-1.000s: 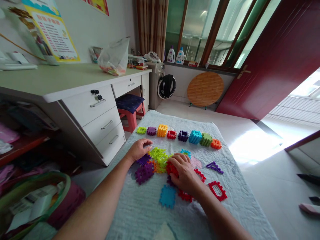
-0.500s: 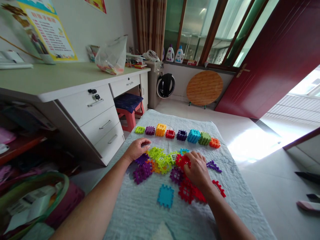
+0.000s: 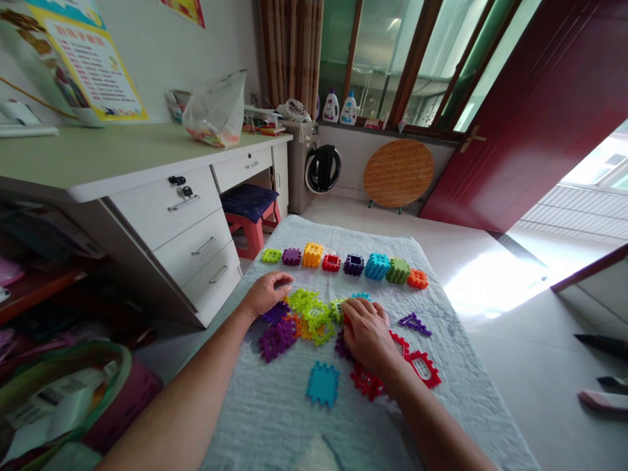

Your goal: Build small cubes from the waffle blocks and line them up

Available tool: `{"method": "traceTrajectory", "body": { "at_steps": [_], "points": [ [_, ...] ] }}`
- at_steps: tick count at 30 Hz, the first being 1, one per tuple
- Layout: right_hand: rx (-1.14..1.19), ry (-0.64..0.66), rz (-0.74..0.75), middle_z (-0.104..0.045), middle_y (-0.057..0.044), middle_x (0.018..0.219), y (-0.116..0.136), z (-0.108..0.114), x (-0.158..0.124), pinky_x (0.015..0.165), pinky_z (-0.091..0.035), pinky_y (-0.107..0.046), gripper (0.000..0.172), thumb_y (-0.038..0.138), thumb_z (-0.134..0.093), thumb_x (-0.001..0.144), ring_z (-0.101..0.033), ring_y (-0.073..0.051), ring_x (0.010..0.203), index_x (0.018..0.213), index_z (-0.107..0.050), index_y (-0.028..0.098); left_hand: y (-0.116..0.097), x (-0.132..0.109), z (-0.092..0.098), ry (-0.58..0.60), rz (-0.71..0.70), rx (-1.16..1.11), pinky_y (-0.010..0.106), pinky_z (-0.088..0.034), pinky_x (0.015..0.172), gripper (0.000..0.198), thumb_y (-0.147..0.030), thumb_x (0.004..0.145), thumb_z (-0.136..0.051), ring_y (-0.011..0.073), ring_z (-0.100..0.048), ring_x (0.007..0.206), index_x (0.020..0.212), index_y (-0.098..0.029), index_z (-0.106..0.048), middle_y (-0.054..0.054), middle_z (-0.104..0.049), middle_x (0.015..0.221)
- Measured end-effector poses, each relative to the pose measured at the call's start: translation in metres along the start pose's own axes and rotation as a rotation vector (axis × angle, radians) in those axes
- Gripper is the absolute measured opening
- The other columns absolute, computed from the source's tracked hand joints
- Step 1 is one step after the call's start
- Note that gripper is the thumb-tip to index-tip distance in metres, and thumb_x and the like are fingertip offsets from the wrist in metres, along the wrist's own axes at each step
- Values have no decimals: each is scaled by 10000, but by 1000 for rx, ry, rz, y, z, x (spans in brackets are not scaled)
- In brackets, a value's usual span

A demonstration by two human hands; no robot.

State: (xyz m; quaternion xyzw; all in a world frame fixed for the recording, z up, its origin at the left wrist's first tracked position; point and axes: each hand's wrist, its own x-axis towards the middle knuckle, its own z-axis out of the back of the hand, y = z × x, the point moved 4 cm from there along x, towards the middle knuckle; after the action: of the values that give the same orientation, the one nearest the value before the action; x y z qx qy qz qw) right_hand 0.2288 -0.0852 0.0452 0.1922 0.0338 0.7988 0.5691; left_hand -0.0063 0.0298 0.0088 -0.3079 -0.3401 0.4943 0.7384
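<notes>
Red interlocking tiles (image 3: 367, 381) lie just right of the frame's lower centre, partly hidden by the right hand (image 3: 369, 327) and forearm, so their full run cannot be followed. That hand is palm down with its fingers bent over the pieces and pointing to the upper left; whether it pinches one cannot be told. A red tile with an oval opening (image 3: 434, 381), further right, has its long axis sloping from upper left to lower right. The left hand (image 3: 265, 294), left of centre, has fingers and thumb loosely bent and slightly apart, just beside a dark purple tile (image 3: 277, 313). Magenta-purple tiles (image 3: 277, 340) below it slant up to the right, while lime tiles (image 3: 314, 312) between the hands trail down to the right. A blue square tile (image 3: 322, 384) lies flat at lower centre, its sides nearly upright to the frame. The purple triangle (image 3: 415, 324), right of the right hand, points its peak upward, its long side dipping rightward. Beyond, a row of coloured tile stacks (image 3: 377, 266) runs across the pale cloth (image 3: 265, 418), descending slightly to the right.
</notes>
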Motion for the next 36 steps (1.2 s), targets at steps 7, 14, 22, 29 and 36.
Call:
{"method": "traceTrajectory", "body": {
  "at_steps": [7,14,22,29,36],
  "points": [
    [-95,-57,-156,-589,-53,759,-14,5,-1,864,-303,-420,118,191,-555,711,-483,-231,865,595,-551,213,1,1,0,-14,-16,3,330,-511,835,233,-334,720,-581,201,-653,849,881,-188,-665,47,-705,901],
    [-19,-30,-38,-580,-85,1192,-11,-5,-2,1007,-207,-470,576,72,-495,615,-381,-287,1187,1175,-534,201,2,2,-1,-1,-24,17,321,-511,836,229,-324,737,-571,194,-652,857,894,-182,-657,48,-701,916],
    [202,-90,-23,-617,-62,1001,-20,4,-1,888,-357,-390,356,83,-497,725,-506,-229,982,1034,-613,219,0,5,-2,3,-48,34,326,-510,832,218,-311,733,-577,191,-646,850,881,-174,-658,49,-695,904],
    [728,-289,-212,-597,-8,800,-37,9,-3,639,-440,-259,198,275,-528,842,-558,-136,688,1029,-548,213,1,5,-2,5,-59,36,321,-511,830,211,-301,740,-573,187,-645,850,888,-174,-653,48,-689,908],
    [669,-16,-204,-480,65,579,-28,-4,-4,504,-345,-216,119,250,-530,828,-440,-91,502,938,-550,211,-1,5,-2,1,-73,53,320,-509,836,198,-286,743,-566,187,-643,860,885,-179,-653,43,-688,908]
  ]
}}
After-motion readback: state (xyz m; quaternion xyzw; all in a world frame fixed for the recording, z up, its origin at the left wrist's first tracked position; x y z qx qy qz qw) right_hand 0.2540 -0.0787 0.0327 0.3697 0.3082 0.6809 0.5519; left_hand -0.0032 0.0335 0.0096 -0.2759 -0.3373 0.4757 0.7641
